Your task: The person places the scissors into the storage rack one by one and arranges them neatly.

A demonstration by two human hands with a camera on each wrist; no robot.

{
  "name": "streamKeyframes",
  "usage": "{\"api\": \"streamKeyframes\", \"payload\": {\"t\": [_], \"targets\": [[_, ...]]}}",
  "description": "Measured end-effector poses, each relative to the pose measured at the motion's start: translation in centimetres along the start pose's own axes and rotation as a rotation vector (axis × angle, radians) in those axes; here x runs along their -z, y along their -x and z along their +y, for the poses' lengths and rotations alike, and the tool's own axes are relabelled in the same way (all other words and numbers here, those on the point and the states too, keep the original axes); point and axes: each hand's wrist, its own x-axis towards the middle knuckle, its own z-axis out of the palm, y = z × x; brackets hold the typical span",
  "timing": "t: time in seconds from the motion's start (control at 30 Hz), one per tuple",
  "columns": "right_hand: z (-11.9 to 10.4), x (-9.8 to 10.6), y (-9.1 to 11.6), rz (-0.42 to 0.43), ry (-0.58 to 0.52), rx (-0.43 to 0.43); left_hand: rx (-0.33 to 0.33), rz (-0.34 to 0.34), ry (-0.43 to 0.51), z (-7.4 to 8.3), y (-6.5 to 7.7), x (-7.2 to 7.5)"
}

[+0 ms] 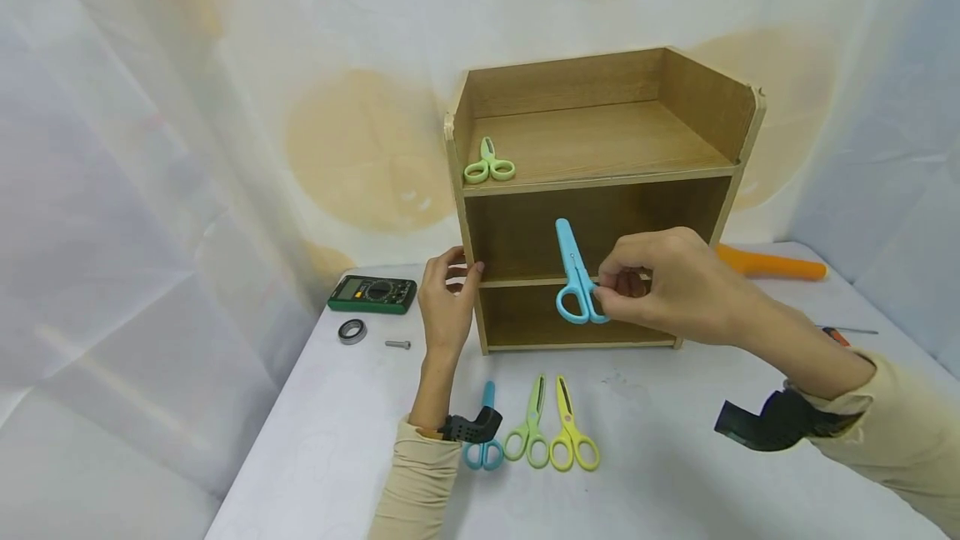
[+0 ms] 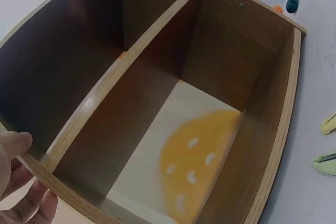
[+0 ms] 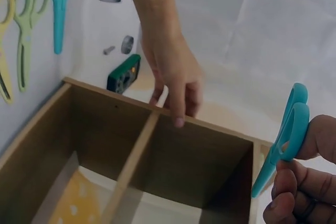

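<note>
My right hand (image 1: 675,286) pinches a pair of light blue scissors (image 1: 573,261) by one handle loop, blades pointing up, in front of the wooden shelf (image 1: 600,182). In the right wrist view the scissors (image 3: 295,129) stand between thumb and fingers. My left hand (image 1: 447,298) grips the left side panel of the shelf, thumb at the front edge and fingers around the outside; the left wrist view shows its fingertips (image 2: 18,142) at that edge. Light green scissors (image 1: 489,163) lie on the top shelf at its left end.
Before the shelf lie blue scissors (image 1: 483,452), partly behind my left wrist, green scissors (image 1: 535,423) and yellow scissors (image 1: 572,432). At left are a multimeter (image 1: 372,294), a ring bearing (image 1: 352,331) and a bolt (image 1: 397,345). An orange object (image 1: 780,264) and a screwdriver (image 1: 836,335) lie right.
</note>
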Motion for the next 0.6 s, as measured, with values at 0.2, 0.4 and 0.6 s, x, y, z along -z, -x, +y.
{"api": "streamKeyframes", "payload": {"t": [0.2, 0.4, 0.6], "targets": [[0.3, 0.9, -1.7, 0.008, 0.035, 0.008, 0.006, 0.006, -0.009, 0.0, -0.1, 0.0], [0.4, 1.5, -3.2, -0.015, 0.078, -0.045, -0.01, 0.01, -0.005, 0.1, 0.0, 0.0], [0.9, 2.2, -4.3, -0.045, 0.092, -0.111, -0.008, 0.002, -0.003, 0.0, 0.4, -0.3]]}}
